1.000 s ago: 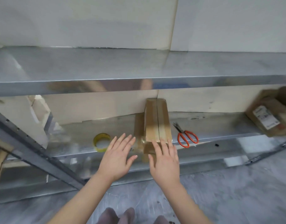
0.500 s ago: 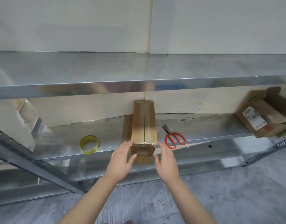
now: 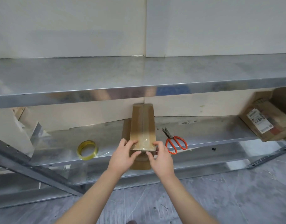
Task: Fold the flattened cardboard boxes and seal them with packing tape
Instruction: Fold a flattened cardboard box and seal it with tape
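Note:
A long narrow cardboard box (image 3: 143, 126) lies on the lower metal shelf (image 3: 212, 128), its top flaps closed along a centre seam under clear tape. My left hand (image 3: 124, 155) grips its near left corner, fingers curled on top and thumb on the front face. My right hand (image 3: 160, 156) grips the near right corner the same way. A roll of yellowish packing tape (image 3: 87, 149) lies flat on the shelf to the left of the box.
Orange-handled scissors (image 3: 174, 142) lie just right of the box. An open, labelled cardboard carton (image 3: 271, 117) sits at the shelf's far right. An upper metal shelf (image 3: 139, 78) overhangs. A slanted metal strut (image 3: 33, 165) crosses at the left. Grey floor lies below.
Both hands went from lying flat at the box's near end to curling onto its near corners. The view has shifted so the box sits nearer the middle.

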`<state>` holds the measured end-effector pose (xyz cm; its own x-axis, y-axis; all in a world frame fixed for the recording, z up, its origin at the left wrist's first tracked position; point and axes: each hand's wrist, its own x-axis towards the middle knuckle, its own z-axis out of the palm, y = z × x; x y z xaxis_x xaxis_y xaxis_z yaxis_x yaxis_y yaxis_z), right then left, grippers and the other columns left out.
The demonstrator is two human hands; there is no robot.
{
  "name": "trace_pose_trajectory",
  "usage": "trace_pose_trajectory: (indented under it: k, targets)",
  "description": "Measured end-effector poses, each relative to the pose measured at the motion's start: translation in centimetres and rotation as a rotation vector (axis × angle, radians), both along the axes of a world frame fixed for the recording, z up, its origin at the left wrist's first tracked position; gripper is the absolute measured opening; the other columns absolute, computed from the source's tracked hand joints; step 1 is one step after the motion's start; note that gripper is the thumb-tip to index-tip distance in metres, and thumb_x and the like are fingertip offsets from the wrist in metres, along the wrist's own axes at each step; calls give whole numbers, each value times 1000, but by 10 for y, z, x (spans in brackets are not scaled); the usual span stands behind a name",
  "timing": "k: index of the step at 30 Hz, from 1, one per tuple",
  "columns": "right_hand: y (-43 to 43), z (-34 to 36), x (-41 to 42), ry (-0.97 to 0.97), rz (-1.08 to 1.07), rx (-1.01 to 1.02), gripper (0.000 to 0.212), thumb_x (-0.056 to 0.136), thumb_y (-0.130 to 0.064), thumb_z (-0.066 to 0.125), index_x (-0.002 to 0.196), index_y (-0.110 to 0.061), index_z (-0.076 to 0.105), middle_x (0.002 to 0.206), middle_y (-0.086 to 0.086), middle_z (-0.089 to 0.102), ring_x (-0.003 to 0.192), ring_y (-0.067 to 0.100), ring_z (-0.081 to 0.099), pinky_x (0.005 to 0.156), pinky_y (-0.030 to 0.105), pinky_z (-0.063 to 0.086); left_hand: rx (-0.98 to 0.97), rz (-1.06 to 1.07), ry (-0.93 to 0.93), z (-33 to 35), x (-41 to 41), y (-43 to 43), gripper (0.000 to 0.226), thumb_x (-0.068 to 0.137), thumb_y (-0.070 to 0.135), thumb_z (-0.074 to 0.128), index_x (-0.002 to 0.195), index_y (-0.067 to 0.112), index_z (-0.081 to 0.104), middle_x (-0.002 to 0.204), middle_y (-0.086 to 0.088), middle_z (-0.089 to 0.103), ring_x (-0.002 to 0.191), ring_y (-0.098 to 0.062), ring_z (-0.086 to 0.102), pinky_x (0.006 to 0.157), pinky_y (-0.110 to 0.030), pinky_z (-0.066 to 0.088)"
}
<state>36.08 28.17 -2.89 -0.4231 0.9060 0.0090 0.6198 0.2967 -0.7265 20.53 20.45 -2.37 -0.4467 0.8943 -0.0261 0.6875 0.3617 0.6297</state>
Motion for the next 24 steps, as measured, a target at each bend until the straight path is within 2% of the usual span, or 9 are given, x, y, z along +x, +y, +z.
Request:
trace_pose_trajectory:
  k: [4, 7, 9, 11, 13, 16, 19, 24]
  targets:
    - [-3, -3, -7, -5, -27, 32, 34, 90, -31, 66, 117, -20, 49, 117, -5, 56, 99, 17, 60, 76, 30, 49, -10, 7, 122, -5, 1, 6, 41, 91, 44, 57, 128, 26, 54, 104, 2, 43, 85, -21, 60, 68, -35, 51]
    - [6, 0, 1, -24, 53, -48, 39, 87, -15, 68, 120, -22, 48, 117, -8, 55, 101, 13, 60, 79, 25, 49, -53, -26, 86, -2, -2, 7, 43, 90, 38, 62, 130, 30, 50, 107, 4, 41, 91, -20, 60, 76, -37, 52]
    - [19, 6, 14, -82, 162, -152, 55, 81, 6, 58, 126, -24, 48, 115, -9, 55, 103, 10, 58, 80, 20, 47, -142, -150, 26, 6, -15, 7, 57, 87, 24, 67, 136, 35, 42, 112, 6, 39, 96, -18, 56, 87, -34, 49]
    - [32, 11, 26, -140, 251, -198, 65, 79, 14, 50, 129, -28, 48, 113, -10, 56, 104, 8, 57, 83, 19, 48, -249, -316, -22, 20, -31, 8, 69, 86, 9, 62, 141, 40, 35, 115, 5, 39, 101, -15, 52, 92, -27, 44]
    - [43, 14, 31, -145, 295, -180, 53, 86, 6, 59, 126, -29, 52, 107, -8, 60, 98, 7, 59, 83, 16, 47, -304, -422, -22, 29, -45, 13, 73, 86, 1, 58, 142, 43, 36, 116, 3, 41, 103, -13, 51, 93, -22, 43]
    - [52, 17, 26, -105, 291, -144, 34, 85, -14, 73, 114, -27, 59, 91, -6, 65, 87, 7, 62, 82, 20, 50, -250, -418, -82, 24, -54, 22, 70, 79, 1, 73, 135, 36, 51, 113, 1, 49, 101, -11, 56, 95, -19, 44]
    - [52, 18, 21, -106, 277, -129, 32, 82, -20, 77, 108, -29, 60, 84, -10, 65, 84, 5, 63, 82, 25, 52, -162, -365, -83, 14, -54, 23, 60, 74, 15, 82, 126, 35, 60, 105, 0, 56, 94, -12, 58, 90, -19, 46]
    - [47, 14, 19, -67, 198, -122, 30, 80, -28, 78, 102, -31, 58, 83, -12, 64, 82, 3, 63, 78, 24, 53, -42, -239, 12, 6, -35, 19, 49, 79, 28, 76, 123, 40, 61, 99, 10, 55, 87, -5, 54, 86, -21, 45]
